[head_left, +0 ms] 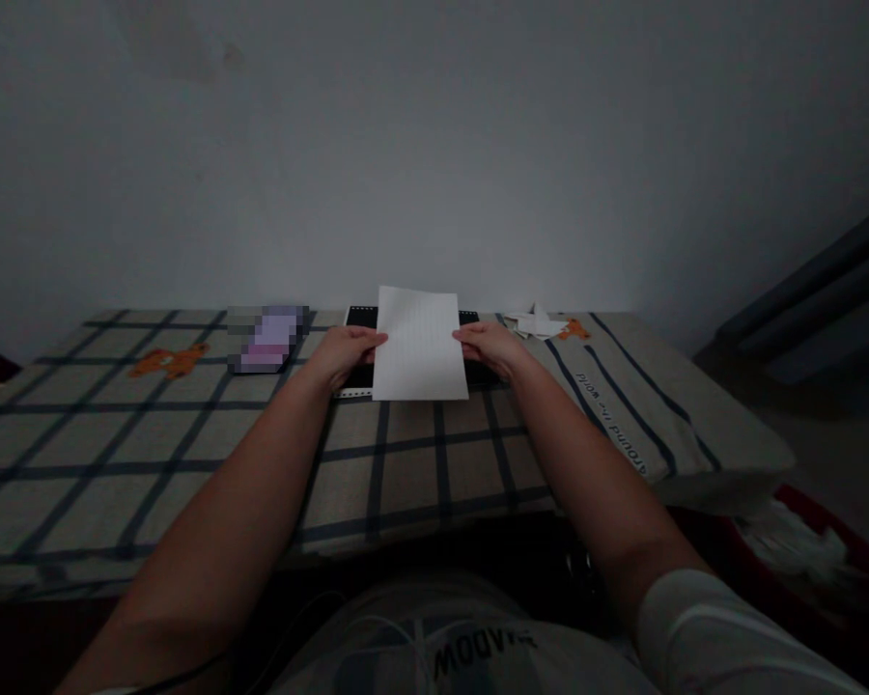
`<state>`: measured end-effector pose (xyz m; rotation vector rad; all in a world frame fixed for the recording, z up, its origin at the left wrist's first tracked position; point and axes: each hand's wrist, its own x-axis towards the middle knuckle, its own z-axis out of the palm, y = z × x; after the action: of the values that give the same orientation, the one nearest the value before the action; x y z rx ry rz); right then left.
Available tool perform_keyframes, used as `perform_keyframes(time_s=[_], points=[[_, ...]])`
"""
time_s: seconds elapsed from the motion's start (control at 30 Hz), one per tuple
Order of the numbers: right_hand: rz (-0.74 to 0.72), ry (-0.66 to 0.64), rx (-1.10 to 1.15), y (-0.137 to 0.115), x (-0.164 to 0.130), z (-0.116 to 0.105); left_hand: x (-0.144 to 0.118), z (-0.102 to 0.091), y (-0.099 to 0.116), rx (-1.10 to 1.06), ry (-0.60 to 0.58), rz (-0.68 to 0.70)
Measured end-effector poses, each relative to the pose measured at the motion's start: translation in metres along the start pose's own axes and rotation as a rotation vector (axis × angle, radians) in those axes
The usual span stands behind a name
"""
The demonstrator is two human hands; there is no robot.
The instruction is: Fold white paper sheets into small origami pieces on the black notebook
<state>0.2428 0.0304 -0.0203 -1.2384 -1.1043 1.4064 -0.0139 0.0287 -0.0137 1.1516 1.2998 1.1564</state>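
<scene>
- Left hand [346, 349] pinches the left edge of a lined white sheet [420, 346], right hand [489, 346] grips the right edge.
- The sheet sits mid-frame, over a black notebook [358, 317] on the checked bench [188, 434].
- Blurred purple thing [267, 339] just left, folded white paper bits [534, 323] to the right.

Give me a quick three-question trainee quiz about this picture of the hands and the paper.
1. True or false: both hands grip the sheet of paper by its side edges.
2. What lies directly under the sheet? A) a dark notebook B) a plate C) a towel
3. On which side of the sheet do the folded white paper pieces lie?

Key: 1. True: left hand and right hand each hold an edge. 2. A. 3. The right, by the orange bear print.
</scene>
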Motion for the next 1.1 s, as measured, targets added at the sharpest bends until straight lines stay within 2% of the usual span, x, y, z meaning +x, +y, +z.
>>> perform_keyframes(time_s=[0.1, 0.23, 0.5, 0.7, 0.8, 0.97, 1.1], points=[[0.0, 0.013, -0.037, 0.0019, 0.0015, -0.001, -0.0018, 0.0024, 0.0035, -0.065, -0.015, -0.066], [0.007, -0.003, -0.063, 0.0012, -0.0006, -0.0009, 0.0014, 0.0003, 0.0012, -0.123, 0.004, -0.02], [0.04, -0.038, -0.074, -0.0024, -0.0028, 0.0008, 0.001, -0.0013, -0.0032, -0.024, 0.089, 0.063], [0.04, -0.041, -0.092, -0.0013, -0.003, -0.0006, 0.0012, -0.0001, -0.0006, -0.106, 0.01, 0.026], [0.056, -0.046, -0.092, -0.0008, -0.0041, -0.0007, 0.0025, -0.0011, -0.0021, -0.09, 0.039, 0.06], [0.14, -0.14, -0.077, -0.0036, -0.0074, -0.0005, 0.0011, -0.0029, -0.003, -0.036, 0.067, 0.098], [0.075, -0.081, -0.024, -0.0046, -0.0059, 0.0008, -0.0018, -0.0016, -0.0017, -0.007, 0.057, 0.079]])
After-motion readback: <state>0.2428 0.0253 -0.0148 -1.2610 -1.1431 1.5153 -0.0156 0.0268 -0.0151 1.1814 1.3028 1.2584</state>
